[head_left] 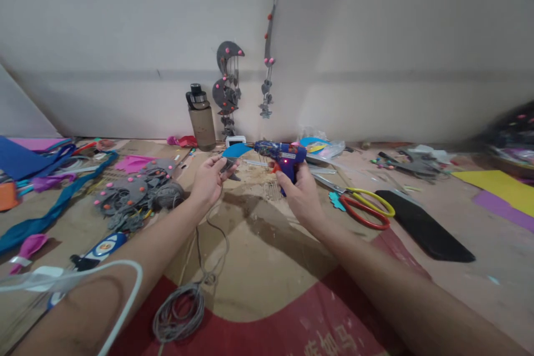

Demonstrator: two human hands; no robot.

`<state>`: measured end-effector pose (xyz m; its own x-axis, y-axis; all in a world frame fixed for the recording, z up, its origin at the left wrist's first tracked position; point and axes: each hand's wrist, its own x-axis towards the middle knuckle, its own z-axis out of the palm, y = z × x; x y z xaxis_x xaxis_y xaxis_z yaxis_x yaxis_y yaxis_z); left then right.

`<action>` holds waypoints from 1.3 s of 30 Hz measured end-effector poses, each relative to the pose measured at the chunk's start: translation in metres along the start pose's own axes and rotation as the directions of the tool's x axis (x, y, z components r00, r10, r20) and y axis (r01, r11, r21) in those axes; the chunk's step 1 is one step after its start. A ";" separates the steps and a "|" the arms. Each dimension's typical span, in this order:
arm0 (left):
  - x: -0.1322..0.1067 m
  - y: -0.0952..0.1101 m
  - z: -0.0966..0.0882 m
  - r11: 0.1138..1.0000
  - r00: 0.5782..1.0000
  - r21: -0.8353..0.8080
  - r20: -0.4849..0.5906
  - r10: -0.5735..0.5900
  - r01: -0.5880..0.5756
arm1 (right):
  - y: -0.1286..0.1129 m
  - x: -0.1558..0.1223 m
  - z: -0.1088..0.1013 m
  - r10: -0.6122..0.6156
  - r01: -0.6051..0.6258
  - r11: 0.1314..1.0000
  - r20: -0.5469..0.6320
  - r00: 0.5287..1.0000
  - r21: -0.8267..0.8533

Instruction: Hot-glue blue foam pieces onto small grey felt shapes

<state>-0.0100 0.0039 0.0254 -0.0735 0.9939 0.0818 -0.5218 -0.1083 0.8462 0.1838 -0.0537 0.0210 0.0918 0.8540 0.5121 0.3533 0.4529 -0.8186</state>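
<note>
My right hand [301, 196] is closed round the grip of a blue hot glue gun [280, 154] with a red trigger and a lit red lamp, its nozzle pointing left. My left hand [208, 181] pinches a small dark grey felt piece [230, 166] just left of the nozzle, beside a blue foam shape [236, 150]. A thin grey cord [211, 233] runs from under my left hand down to a coil [179, 312] near me.
Cardboard sheets cover the floor. Scissors with red and yellow handles [364, 204] and a black strip [423, 223] lie to the right. Grey felt shapes with pink dots [136, 192] lie left. A brown water bottle [201, 118] and hanging felt ornaments [227, 86] stand against the wall.
</note>
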 end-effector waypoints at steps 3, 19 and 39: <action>-0.005 -0.001 0.004 1.000 1.000 0.022 0.023 -0.004 0.004 | -0.008 -0.004 0.004 0.016 -0.019 0.999 0.071 0.997 0.035; -0.015 -0.007 0.013 0.998 0.998 0.065 0.065 -0.016 0.012 | -0.021 -0.013 0.009 -0.043 0.072 0.957 0.107 0.993 -0.279; -0.015 -0.004 0.013 0.995 0.998 0.084 0.006 0.059 -0.060 | -0.020 -0.014 0.010 -0.026 0.057 0.939 0.095 0.995 -0.339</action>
<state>0.0040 -0.0106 0.0274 -0.0997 0.9858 0.1349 -0.4431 -0.1654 0.8811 0.1659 -0.0722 0.0273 -0.0065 0.8624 0.5062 0.6523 0.3874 -0.6515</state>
